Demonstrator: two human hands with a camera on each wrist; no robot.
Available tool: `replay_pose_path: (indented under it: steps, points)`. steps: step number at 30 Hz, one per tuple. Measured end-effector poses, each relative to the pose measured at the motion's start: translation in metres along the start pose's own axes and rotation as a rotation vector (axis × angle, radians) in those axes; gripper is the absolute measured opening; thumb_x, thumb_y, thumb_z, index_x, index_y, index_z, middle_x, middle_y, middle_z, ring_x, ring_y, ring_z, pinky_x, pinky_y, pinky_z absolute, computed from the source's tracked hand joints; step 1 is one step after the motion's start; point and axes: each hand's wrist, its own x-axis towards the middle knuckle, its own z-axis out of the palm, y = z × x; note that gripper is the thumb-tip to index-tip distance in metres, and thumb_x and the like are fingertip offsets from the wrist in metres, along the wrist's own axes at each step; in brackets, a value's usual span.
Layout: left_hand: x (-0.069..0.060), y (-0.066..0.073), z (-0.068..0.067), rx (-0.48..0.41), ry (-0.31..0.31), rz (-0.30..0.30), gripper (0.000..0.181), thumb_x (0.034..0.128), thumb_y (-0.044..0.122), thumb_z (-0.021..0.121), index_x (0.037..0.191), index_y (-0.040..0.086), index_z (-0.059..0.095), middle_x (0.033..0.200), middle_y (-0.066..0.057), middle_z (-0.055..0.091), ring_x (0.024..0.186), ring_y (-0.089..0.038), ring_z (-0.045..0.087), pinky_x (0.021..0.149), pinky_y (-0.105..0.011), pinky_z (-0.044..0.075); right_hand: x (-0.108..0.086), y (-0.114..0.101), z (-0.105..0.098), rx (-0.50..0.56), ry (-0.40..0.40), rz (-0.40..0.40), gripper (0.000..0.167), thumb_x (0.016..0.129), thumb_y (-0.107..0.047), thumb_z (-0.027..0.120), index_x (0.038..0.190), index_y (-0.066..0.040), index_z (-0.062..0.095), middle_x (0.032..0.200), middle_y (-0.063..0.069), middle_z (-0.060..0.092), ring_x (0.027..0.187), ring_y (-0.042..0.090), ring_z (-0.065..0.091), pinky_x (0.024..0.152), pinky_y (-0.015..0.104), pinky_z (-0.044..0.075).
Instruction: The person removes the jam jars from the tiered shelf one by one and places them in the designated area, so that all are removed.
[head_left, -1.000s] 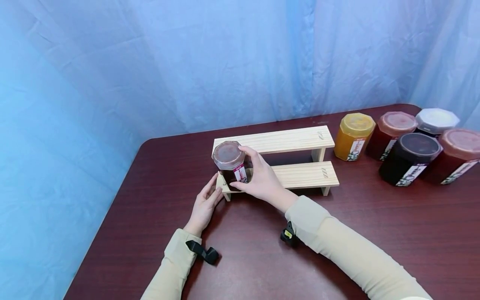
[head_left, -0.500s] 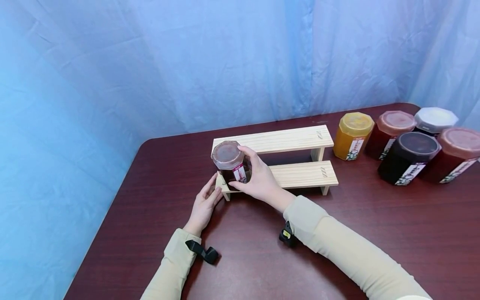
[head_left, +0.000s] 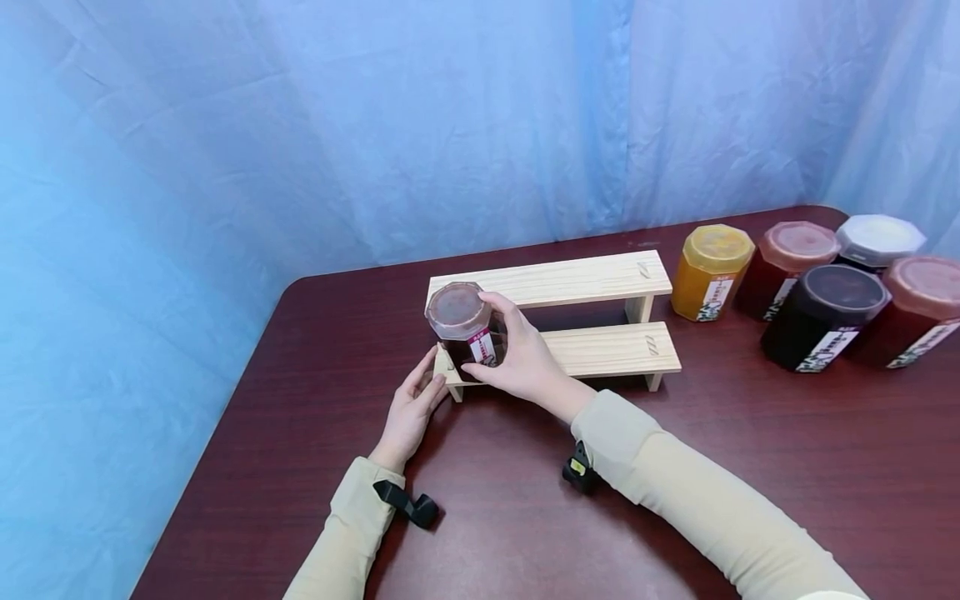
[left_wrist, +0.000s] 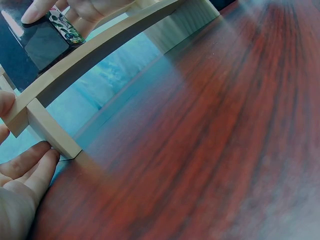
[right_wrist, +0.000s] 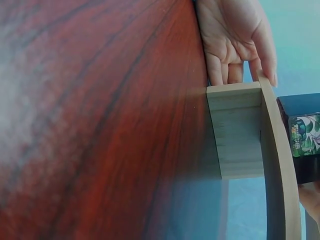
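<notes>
A dark jam jar (head_left: 459,329) with an octagonal lid stands upright at the left end of the lower board (head_left: 592,352) of a two-step wooden rack. My right hand (head_left: 521,358) grips its side, thumb in front and fingers towards the back. In the left wrist view the base of the jar (left_wrist: 47,50) meets the board. My left hand (head_left: 408,412) touches the left end of the rack with extended fingers. In the right wrist view several fingertips of the left hand (right_wrist: 235,40) lie against the end leg (right_wrist: 235,132) and one digit reaches the board's edge.
The rack's upper board (head_left: 547,279) is behind the lower one. To its right stand a yellow jar (head_left: 708,275), a black jar (head_left: 821,321), red jars (head_left: 911,317) and a white-lidded jar (head_left: 879,237). A blue curtain (head_left: 450,125) hangs behind the dark red table (head_left: 495,500).
</notes>
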Motion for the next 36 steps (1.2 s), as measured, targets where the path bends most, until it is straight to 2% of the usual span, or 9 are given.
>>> replay_pose_path:
  steps: [4, 11, 16, 23, 26, 31, 36]
  points:
    - [0.0, 0.0, 0.001, -0.01, 0.016, -0.006, 0.053, 0.0967, 0.004, 0.049, 0.147, 0.009, 0.034, 0.123, -0.014, 0.054, 0.103, -0.004, 0.059, 0.092, -0.021, 0.048, 0.0, -0.001, -0.001, 0.007, -0.003, 0.0, 0.092, 0.07, -0.01, 0.083, 0.141, -0.017, 0.025, 0.133, 0.02, 0.045, 0.123, 0.031, 0.048, 0.095, 0.046, 0.048]
    - [-0.001, 0.0, 0.001, 0.001, 0.017, -0.019, 0.053, 0.0972, 0.005, 0.049, 0.148, 0.01, 0.033, 0.128, -0.014, 0.053, 0.104, -0.003, 0.058, 0.093, -0.021, 0.047, -0.005, -0.002, -0.006, -0.018, 0.011, -0.039, 0.091, 0.068, -0.011, 0.084, 0.138, -0.016, 0.027, 0.129, 0.02, 0.049, 0.118, 0.031, 0.052, 0.092, 0.043, 0.05]
    - [-0.001, 0.001, 0.0, 0.002, 0.018, -0.012, 0.053, 0.0969, 0.005, 0.049, 0.148, 0.009, 0.033, 0.112, -0.005, 0.058, 0.101, -0.004, 0.06, 0.091, -0.02, 0.048, -0.009, 0.0, -0.012, -0.034, 0.008, -0.065, 0.09, 0.067, -0.013, 0.085, 0.137, -0.017, 0.028, 0.128, 0.018, 0.051, 0.117, 0.03, 0.053, 0.093, 0.042, 0.05]
    - [-0.001, 0.002, 0.0, -0.007, 0.018, -0.021, 0.054, 0.0969, 0.004, 0.049, 0.148, 0.007, 0.032, 0.109, -0.003, 0.059, 0.1, -0.005, 0.06, 0.09, -0.021, 0.048, -0.017, -0.001, -0.02, -0.015, 0.01, -0.07, 0.091, 0.065, -0.011, 0.086, 0.135, -0.017, 0.028, 0.124, 0.018, 0.053, 0.113, 0.031, 0.055, 0.085, 0.041, 0.053]
    - [-0.002, 0.002, 0.001, -0.002, 0.021, -0.024, 0.053, 0.0972, 0.003, 0.048, 0.148, 0.008, 0.032, 0.109, -0.005, 0.058, 0.099, -0.005, 0.06, 0.09, -0.021, 0.048, -0.021, -0.002, -0.023, 0.005, 0.009, -0.081, 0.092, 0.064, -0.007, 0.087, 0.134, -0.016, 0.027, 0.123, 0.019, 0.053, 0.112, 0.032, 0.056, 0.083, 0.04, 0.054]
    - [-0.001, 0.003, 0.001, -0.003, 0.026, -0.027, 0.054, 0.0975, 0.002, 0.047, 0.148, 0.008, 0.031, 0.119, -0.015, 0.055, 0.101, -0.005, 0.06, 0.09, -0.02, 0.048, -0.025, -0.007, -0.032, -0.006, -0.008, -0.105, 0.092, 0.062, -0.007, 0.087, 0.133, -0.013, 0.029, 0.124, 0.018, 0.052, 0.11, 0.032, 0.058, 0.086, 0.042, 0.053]
    - [0.0, 0.003, 0.002, -0.003, 0.034, -0.043, 0.054, 0.0972, 0.002, 0.047, 0.148, 0.01, 0.032, 0.12, -0.015, 0.055, 0.101, -0.004, 0.06, 0.09, -0.02, 0.048, -0.032, -0.011, -0.039, 0.02, -0.045, -0.043, 0.089, 0.062, -0.004, 0.086, 0.134, -0.014, 0.033, 0.127, 0.017, 0.049, 0.108, 0.033, 0.059, 0.081, 0.037, 0.055]
